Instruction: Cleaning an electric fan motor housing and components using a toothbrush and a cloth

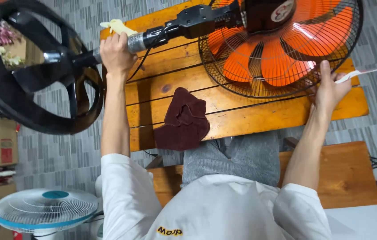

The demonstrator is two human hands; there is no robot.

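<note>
the pedestal fan (224, 26) lies on its side across the far part of the wooden table (259, 115), its black wire guard (281, 44) and orange blades (281, 62) over the far right corner, its pole (153, 38) running leftward past the far left corner, and its round black base (33, 66) hanging in the air off the left edge.

the likeliest trouble, as i judge it, is the heavy base dragging the whole fan off the left edge: it has nothing under it, so if the pole hand loosens, the fan could tip or roll and the guard could scrape across the planks. the dark red cloth (183, 120) lies near the near edge, apart from the fan, and could be swept off if the fan slides. a cable runs under the pole near the left hand (116, 52) and might snag.

the left hand is closed around the pole at the chrome collar, arm stretched straight forward over the left side of the table, a yellow rag (117, 26) just beyond the knuckles. the right hand (328, 91) reaches forward to the guard's near rim, thumb up against the wires, fingers wrapped on the rim; a white strip (366, 71) juts from that grip toward the right.
</note>
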